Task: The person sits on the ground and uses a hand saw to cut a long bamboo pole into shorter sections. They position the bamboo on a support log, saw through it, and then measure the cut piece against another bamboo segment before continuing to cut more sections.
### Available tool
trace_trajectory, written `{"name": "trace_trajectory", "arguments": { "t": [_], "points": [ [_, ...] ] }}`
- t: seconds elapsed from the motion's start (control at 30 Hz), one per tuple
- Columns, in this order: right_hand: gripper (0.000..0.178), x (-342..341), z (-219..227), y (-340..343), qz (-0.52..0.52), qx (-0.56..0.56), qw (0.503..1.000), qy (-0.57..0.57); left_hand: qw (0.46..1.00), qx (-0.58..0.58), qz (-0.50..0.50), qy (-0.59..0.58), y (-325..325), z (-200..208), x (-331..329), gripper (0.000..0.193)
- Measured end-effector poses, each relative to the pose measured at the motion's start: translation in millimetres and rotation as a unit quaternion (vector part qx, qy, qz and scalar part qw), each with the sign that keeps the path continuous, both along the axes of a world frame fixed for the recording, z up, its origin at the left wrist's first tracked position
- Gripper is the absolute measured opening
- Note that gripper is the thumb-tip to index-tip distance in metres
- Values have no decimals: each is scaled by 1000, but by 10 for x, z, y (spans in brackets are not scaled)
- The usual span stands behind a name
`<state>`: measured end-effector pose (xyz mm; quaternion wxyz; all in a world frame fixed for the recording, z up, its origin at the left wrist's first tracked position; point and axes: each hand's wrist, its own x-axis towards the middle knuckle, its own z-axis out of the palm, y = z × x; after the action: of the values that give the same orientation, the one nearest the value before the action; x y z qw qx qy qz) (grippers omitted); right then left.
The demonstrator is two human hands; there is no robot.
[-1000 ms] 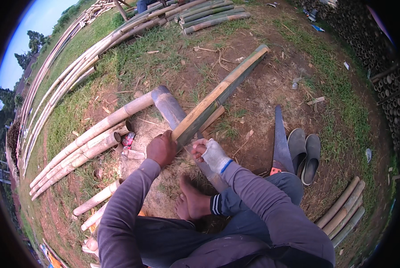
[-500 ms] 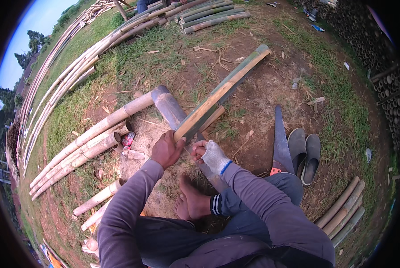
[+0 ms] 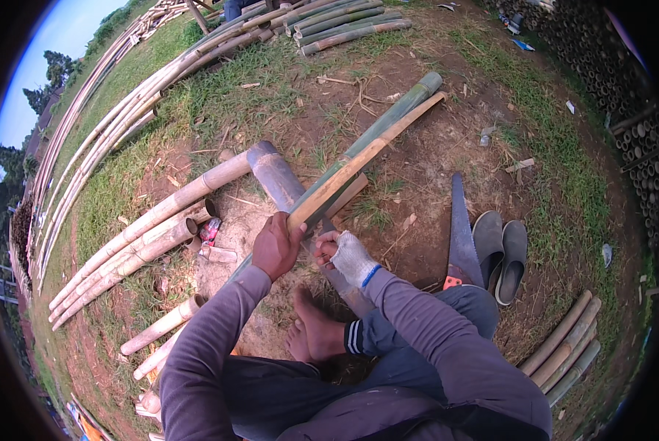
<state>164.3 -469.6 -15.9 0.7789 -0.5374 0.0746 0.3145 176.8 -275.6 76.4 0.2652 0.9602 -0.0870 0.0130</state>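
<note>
My left hand (image 3: 276, 242) is closed around the near end of a split bamboo strip (image 3: 373, 151), pale inner face up, slanting away to the far right. Alongside it runs a green bamboo pole (image 3: 395, 120); a thin green length also shows beneath my left wrist. Both cross above a thick greyish bamboo log (image 3: 278, 176) on the ground. My right hand (image 3: 350, 257), in a white knitted glove with bare fingertips, is curled shut just right of my left hand, over the log. Whatever its fingers grip is hidden.
A hand saw (image 3: 463, 235) with an orange handle lies right of my knee, beside grey slip-on shoes (image 3: 502, 253). Bamboo poles (image 3: 145, 220) lie to the left, with cut green poles (image 3: 351, 33) at the far side. Short bamboo pieces (image 3: 564, 345) lie lower right.
The pale strip has swung slightly right at its far end, and more of the green pole shows on its left. A green length now appears under my left wrist. My hands have barely moved.
</note>
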Motion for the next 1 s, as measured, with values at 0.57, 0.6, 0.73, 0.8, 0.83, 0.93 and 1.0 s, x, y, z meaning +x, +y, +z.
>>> {"name": "trace_trajectory", "arguments": {
  "t": [0.57,0.6,0.73,0.8,0.83,0.93,1.0],
  "points": [
    [21,25,38,-67,-19,4,1000,-16,999,-34,29,-23,-124,-66,161,40],
    [21,24,29,-66,-20,7,1000,-18,999,-34,35,-19,-126,-68,166,40],
    [22,36,5,-67,-17,-12,1000,-16,999,-32,31,-23,-143,-61,171,43],
    [23,39,2,-66,-14,-13,1000,-16,999,-28,34,-11,-157,-47,185,42],
    [22,38,2,-65,-15,-11,1000,-13,999,-29,34,-11,-166,-51,190,43],
    [21,35,-1,-63,-16,-12,1000,-9,999,-30,37,-5,-218,-63,218,43],
    [20,29,-18,-63,-16,-21,1000,-14,999,-28,45,6,-258,-63,239,43]
  ]
}}
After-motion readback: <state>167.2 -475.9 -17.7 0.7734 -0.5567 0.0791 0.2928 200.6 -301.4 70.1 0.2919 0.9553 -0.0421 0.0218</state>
